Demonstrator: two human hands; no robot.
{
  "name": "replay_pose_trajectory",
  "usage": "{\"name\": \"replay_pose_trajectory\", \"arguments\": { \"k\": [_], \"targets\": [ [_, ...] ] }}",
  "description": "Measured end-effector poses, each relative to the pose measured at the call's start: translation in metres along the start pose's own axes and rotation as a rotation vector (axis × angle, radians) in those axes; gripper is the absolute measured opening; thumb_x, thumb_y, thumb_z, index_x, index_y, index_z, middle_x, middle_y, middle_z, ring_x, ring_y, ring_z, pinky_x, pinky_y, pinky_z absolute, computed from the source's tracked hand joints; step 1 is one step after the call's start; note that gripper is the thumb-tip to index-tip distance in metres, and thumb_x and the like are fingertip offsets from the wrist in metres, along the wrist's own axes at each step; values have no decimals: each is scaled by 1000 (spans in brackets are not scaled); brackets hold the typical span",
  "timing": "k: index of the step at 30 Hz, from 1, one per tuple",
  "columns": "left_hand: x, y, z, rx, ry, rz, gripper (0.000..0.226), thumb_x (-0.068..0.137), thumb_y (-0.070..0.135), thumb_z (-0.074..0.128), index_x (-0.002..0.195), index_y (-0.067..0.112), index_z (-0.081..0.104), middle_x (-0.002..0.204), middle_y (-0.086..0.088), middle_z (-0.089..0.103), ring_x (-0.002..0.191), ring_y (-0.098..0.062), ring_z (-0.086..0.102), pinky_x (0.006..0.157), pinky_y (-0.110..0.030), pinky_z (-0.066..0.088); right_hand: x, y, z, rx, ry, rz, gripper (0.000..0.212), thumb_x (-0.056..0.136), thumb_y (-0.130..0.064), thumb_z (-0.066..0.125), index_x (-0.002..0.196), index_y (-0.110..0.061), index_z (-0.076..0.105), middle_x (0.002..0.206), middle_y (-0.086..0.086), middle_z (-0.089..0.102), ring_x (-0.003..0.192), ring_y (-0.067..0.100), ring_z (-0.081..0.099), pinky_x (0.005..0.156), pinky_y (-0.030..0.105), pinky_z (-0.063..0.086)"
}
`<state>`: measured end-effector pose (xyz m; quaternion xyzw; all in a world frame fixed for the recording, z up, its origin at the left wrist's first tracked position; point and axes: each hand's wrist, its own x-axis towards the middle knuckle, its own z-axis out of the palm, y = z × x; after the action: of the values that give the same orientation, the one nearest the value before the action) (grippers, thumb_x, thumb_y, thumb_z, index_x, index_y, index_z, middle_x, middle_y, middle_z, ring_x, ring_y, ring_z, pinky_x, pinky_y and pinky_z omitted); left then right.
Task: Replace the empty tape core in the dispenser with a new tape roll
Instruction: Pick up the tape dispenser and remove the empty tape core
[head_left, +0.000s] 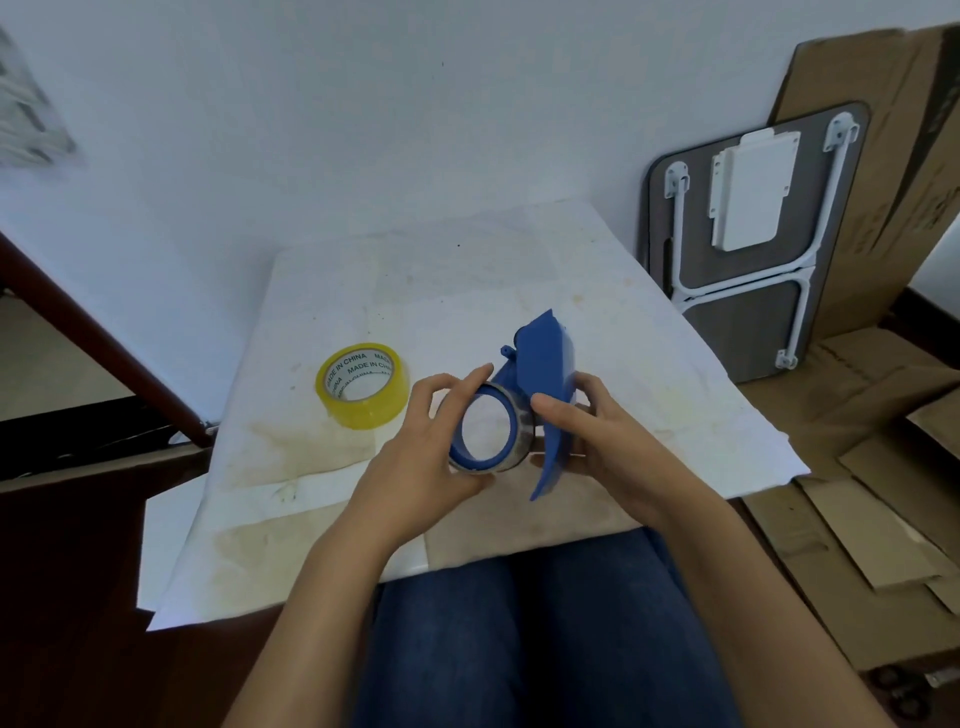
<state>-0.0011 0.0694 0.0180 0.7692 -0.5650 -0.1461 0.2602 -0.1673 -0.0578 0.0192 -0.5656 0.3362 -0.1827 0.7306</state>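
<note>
A blue plastic tape dispenser (545, 364) is held upright above the table's near edge. My right hand (597, 436) grips its flat side plate from the right. On its blue hub sits the empty grey tape core (522, 434), and my left hand (421, 452) wraps fingers and thumb around that core from the left. The new yellow tape roll (362, 385) lies flat on the white sheet, to the left of my left hand and apart from it.
A stained white sheet (467, 291) covers the table. A folded grey table with white legs (753, 234) leans on the wall at right, beside flattened cardboard (883, 441). A dark wooden rail (104, 343) runs at left. My knees in blue jeans (519, 623) are below.
</note>
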Motion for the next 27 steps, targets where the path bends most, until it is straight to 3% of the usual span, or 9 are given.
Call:
{"name": "replay_pose_trajectory", "arguments": {
  "k": [2,5,10,12,17,20,22,24,27],
  "targets": [
    [0,-4,1,16,-10,1,105,74,23,82,150,52,16,141,12,21,104,-15,60,82,-37,59,-2,-2,1,-40,-19,-6,62,75,-48,71,128,-28,47,113,1,65,96,15,70,83,32,60],
    [0,-6,4,-22,4,19,108,73,19,83,152,49,15,134,12,22,113,-11,49,91,-26,53,-1,-1,2,-55,-1,0,50,84,-37,69,128,-23,51,115,3,65,98,15,68,81,30,58],
    [0,0,9,20,83,-94,105,72,43,78,152,48,10,139,10,32,126,-6,40,109,-37,25,1,4,5,53,57,0,45,85,-26,70,126,-17,54,116,9,66,99,26,67,88,42,59],
    [0,0,12,32,113,-129,103,72,53,75,152,46,11,141,12,34,131,-5,37,111,-39,21,1,5,7,64,71,-7,45,85,-23,69,126,-16,53,117,11,66,106,31,67,91,45,58],
    [2,3,16,73,193,-110,94,71,56,74,149,37,26,141,13,39,133,-7,39,110,-37,22,3,6,6,73,88,-23,44,84,-21,70,125,-16,54,113,10,68,103,30,68,90,45,58],
    [2,5,14,20,190,-102,89,66,67,67,144,42,32,139,18,40,133,-5,39,109,-38,26,4,8,2,88,129,-31,43,83,-20,71,123,-18,55,114,11,69,99,26,69,90,44,59],
    [5,5,10,-107,231,-144,86,61,74,63,137,45,35,135,20,42,131,-8,44,109,-41,36,7,12,-3,136,245,-63,46,81,-20,74,122,-19,55,118,9,68,103,24,68,92,44,57],
    [11,4,8,-232,277,-226,88,59,76,64,136,43,38,133,10,45,125,-14,51,107,-48,44,10,15,-11,250,403,-94,52,80,-22,75,126,-19,51,123,6,64,110,24,65,97,46,54],
    [30,5,6,-240,247,-309,94,54,79,60,138,41,41,132,2,39,123,-17,54,108,-50,43,12,13,-27,431,584,-140,53,83,-21,73,128,-20,45,124,3,61,113,22,61,101,46,51]
  ]
}}
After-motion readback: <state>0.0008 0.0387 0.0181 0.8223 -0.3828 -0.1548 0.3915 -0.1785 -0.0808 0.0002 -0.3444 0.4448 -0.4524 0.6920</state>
